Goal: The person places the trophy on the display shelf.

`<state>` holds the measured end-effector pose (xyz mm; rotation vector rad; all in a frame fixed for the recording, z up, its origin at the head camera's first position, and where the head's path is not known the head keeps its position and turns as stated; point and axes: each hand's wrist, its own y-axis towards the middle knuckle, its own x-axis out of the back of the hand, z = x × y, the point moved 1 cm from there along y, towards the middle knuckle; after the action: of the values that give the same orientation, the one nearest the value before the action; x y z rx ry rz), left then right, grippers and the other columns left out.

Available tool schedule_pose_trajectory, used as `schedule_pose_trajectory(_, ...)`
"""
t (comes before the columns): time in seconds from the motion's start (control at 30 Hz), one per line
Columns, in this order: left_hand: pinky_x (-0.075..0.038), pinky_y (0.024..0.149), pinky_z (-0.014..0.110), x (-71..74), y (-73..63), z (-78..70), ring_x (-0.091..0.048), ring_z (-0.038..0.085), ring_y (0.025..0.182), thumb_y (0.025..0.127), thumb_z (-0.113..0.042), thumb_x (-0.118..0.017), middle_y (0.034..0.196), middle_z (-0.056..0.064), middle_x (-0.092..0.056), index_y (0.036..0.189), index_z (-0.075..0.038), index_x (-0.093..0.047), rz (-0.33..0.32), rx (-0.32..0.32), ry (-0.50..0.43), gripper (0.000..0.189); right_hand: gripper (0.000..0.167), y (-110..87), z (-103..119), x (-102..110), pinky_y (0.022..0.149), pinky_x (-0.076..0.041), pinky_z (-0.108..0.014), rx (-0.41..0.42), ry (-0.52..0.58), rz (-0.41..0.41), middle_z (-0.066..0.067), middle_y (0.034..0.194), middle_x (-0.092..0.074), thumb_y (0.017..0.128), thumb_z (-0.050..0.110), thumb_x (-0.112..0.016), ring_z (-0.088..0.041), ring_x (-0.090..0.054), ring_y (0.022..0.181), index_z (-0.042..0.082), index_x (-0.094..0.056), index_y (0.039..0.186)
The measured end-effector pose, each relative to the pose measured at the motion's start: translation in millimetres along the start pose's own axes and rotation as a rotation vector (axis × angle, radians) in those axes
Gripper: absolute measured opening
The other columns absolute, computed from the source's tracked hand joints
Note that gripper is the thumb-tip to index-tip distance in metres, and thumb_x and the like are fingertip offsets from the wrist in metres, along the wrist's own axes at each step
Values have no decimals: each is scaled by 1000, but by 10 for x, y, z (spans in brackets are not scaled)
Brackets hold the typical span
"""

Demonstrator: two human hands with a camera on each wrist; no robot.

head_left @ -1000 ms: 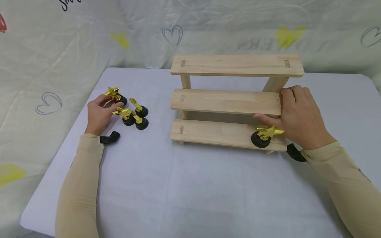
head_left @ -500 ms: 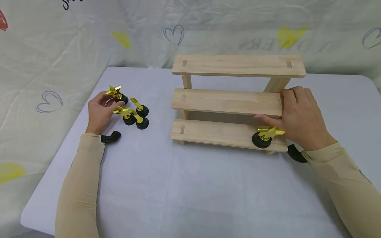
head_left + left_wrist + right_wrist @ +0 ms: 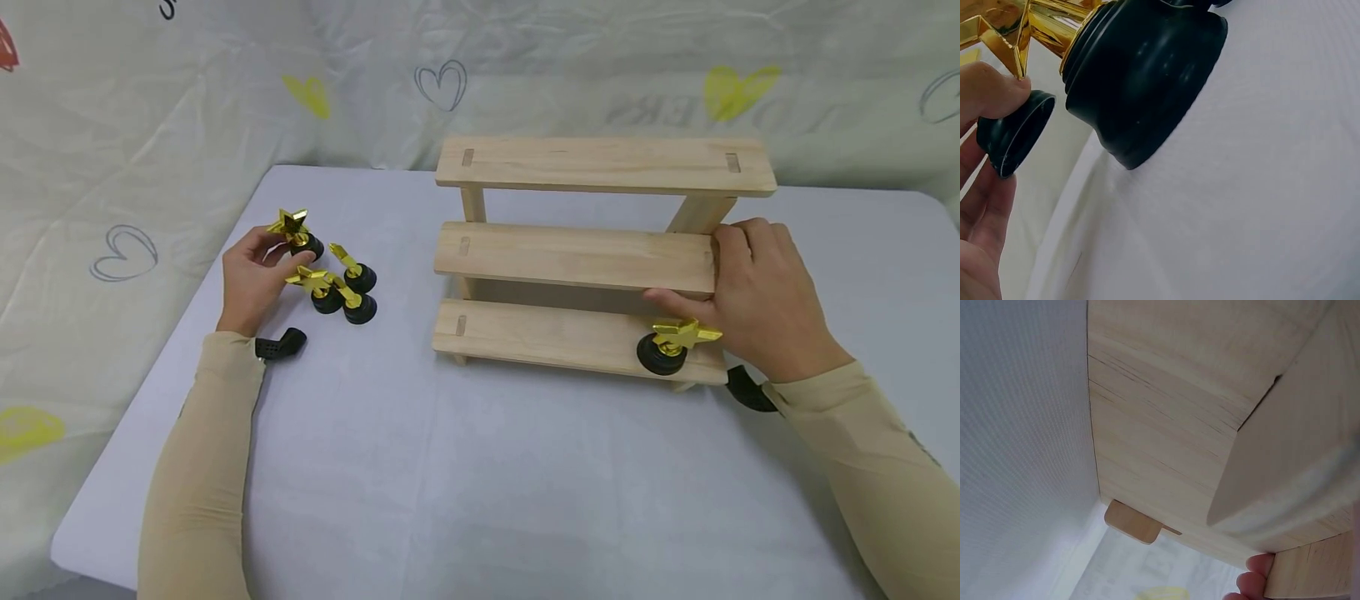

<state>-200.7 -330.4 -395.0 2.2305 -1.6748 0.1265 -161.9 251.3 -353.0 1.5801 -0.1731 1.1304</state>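
Note:
At the table's left side my left hand (image 3: 255,275) pinches a gold star trophy (image 3: 292,231) by its black base, the farthest of a small cluster. In the left wrist view, thumb and fingers hold that black base (image 3: 1019,134), while another trophy's base (image 3: 1147,81) looms large in front. Beside the hand are more star trophies (image 3: 360,307), tilted or lying on the cloth. My right hand (image 3: 768,300) grips the right end of the middle board of a three-step wooden shelf (image 3: 570,254). Its fingertips (image 3: 1254,575) show at the wood in the right wrist view.
One more star trophy (image 3: 663,354) stands on the bottom step at its right end, close to the right thumb. White cloth covers the table (image 3: 487,483). Behind it hangs a pale sheet (image 3: 540,75) with drawn hearts.
The trophy in my left hand has tipped slightly, its star shifting up a little. My right hand keeps its grip on the shelf. The whole head view has drifted slightly.

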Motion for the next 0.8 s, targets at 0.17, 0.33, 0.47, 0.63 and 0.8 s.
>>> schedule_pose_trajectory(0.17,-53,105,11,-29,-16,-48,-63,10,113,83,-4,-85,114,-7,-64,115,-7,-70,13,-26,34,36,107,2,-5,17,72,-42,-63,5,-13,31,-34,89,-52,89,89,-38,-53,-48,82,-17,-51,92)
schedule_pose_trajectory(0.33,-52,107,12,-32,-20,-69,-63,9,113,84,-5,-85,115,-8,-64,117,-10,-71,13,-26,56,37,102,11,-9,40,72,-43,-60,29,-31,66,-33,87,-51,92,85,-40,-51,-47,81,-16,-50,92)
schedule_pose_trajectory(0.47,-51,109,13,7,-16,-87,-63,10,113,83,-5,-85,116,-8,-65,118,-13,-72,4,-21,52,38,102,8,-3,30,70,-41,-60,33,-9,32,-33,86,-50,91,85,-42,-51,-46,80,-16,-49,90)
schedule_pose_trajectory(0.63,-51,108,12,82,-1,-123,-63,11,111,82,-4,-85,114,-8,-67,115,-11,-72,-43,-28,13,36,103,1,-4,10,69,-41,-60,30,-8,11,-32,85,-50,90,86,-41,-51,-47,79,-16,-50,90)
schedule_pose_trajectory(0.8,-52,107,11,127,6,-160,-63,13,112,80,-2,-87,113,-5,-68,113,-7,-72,-66,-37,-64,36,102,6,-15,13,67,-41,-59,45,-24,13,-32,85,-50,91,86,-40,-51,-46,77,-16,-50,90)
